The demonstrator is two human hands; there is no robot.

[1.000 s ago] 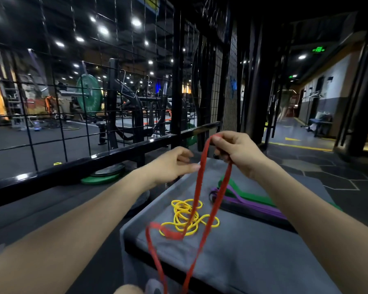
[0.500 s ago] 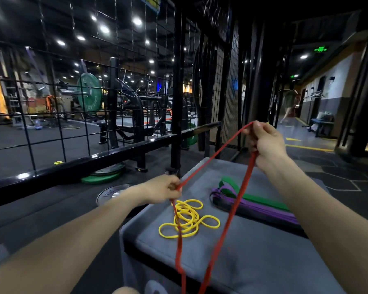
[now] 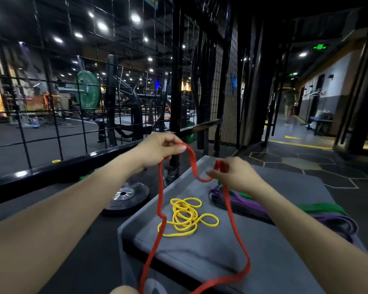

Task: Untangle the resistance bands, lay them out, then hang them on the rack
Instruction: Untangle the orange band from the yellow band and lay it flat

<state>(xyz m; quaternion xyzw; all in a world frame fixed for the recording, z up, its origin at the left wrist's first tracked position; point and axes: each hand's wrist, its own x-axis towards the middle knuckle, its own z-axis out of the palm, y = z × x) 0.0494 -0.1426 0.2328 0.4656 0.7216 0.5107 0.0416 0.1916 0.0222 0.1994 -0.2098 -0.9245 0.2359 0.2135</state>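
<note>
Red resistance band (image 3: 234, 221) hangs above the grey worktop (image 3: 274, 247), pinched by both hands: left hand (image 3: 157, 148), right hand (image 3: 235, 174). Yellow band (image 3: 185, 217) lies tangled on the worktop underneath.

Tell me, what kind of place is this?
Most likely a gym: a green weight plate sits on a barbell, a metal plate lies on the floor, and stretchy red band hangs from both hands.

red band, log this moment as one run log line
left hand pinches red band | right hand grips other end | yellow band tangled on grey box | none hung
</note>
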